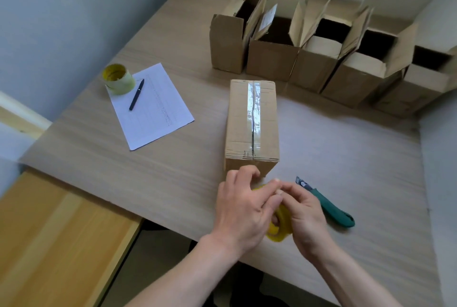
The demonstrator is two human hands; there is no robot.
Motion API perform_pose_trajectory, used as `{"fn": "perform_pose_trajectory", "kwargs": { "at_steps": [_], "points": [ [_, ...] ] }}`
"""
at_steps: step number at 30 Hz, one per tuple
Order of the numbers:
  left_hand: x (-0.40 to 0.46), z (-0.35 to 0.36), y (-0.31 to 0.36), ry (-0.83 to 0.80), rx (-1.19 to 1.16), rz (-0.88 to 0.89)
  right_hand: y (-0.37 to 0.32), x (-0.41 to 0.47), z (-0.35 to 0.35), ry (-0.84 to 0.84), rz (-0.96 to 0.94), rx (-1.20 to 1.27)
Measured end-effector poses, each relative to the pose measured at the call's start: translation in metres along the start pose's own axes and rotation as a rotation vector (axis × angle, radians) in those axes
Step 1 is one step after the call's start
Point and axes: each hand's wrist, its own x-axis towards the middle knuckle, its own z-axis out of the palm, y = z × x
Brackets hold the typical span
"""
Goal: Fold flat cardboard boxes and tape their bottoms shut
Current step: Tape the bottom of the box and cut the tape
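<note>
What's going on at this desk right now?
A person is taping cardboard boxes. Both the left hand and right hand hold a yellow tape roll just in front of a box whose seam is already taped. A green utility knife lies beside them. Five open boxes stand in a row behind.

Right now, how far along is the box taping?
Done: five assembled boxes stand open-topped in a row at the back. The box in front has clear tape along its seam. In hand: left hand and right hand both hold a yellow tape roll; the green cutter lies unused. Left: no flat boxes are in view, so I can't tell.
</note>
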Motion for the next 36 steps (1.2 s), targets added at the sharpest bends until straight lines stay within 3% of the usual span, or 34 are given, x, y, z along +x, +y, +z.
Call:
{"fn": "perform_pose_trajectory", "kwargs": {
  "at_steps": [2, 4, 5, 8, 10, 14, 21, 29, 31, 34, 36],
  "points": [
    [0.010, -0.015, -0.015, 0.169, -0.023, 0.110, -0.003, 0.005, -0.003, 0.090, -0.029, -0.107],
    [0.035, -0.028, -0.032, 0.230, 0.046, 0.142, -0.003, 0.010, -0.012, 0.225, -0.022, -0.155],
    [0.053, -0.032, -0.041, 0.175, 0.118, 0.162, -0.003, 0.012, -0.016, 0.266, -0.018, -0.159],
    [0.094, -0.018, -0.060, -0.318, 0.314, 0.234, 0.002, 0.014, -0.020, 0.336, 0.003, -0.142],
    [0.107, 0.000, -0.079, -0.521, 0.379, 0.285, 0.001, 0.014, -0.016, 0.376, -0.028, -0.113],
    [0.115, 0.013, -0.105, -0.463, 0.232, 0.360, -0.013, 0.017, 0.002, 0.365, -0.136, -0.206],
    [0.139, 0.009, -0.122, -0.491, 0.142, 0.467, -0.049, 0.043, 0.036, 0.268, -0.147, -1.036],
    [0.152, -0.009, -0.109, -0.635, 0.223, 0.485, -0.056, 0.033, 0.059, 0.261, 0.003, -0.965],
    [0.142, -0.025, -0.104, -0.550, 0.143, 0.483, -0.055, 0.030, 0.063, 0.252, 0.027, -0.933],
    [0.108, -0.048, -0.104, -0.227, -0.099, 0.514, -0.052, 0.026, 0.068, 0.227, 0.037, -0.908],
    [0.084, -0.055, -0.102, -0.197, -0.244, 0.379, -0.049, 0.022, 0.072, 0.191, 0.034, -0.889]
  ]
}}
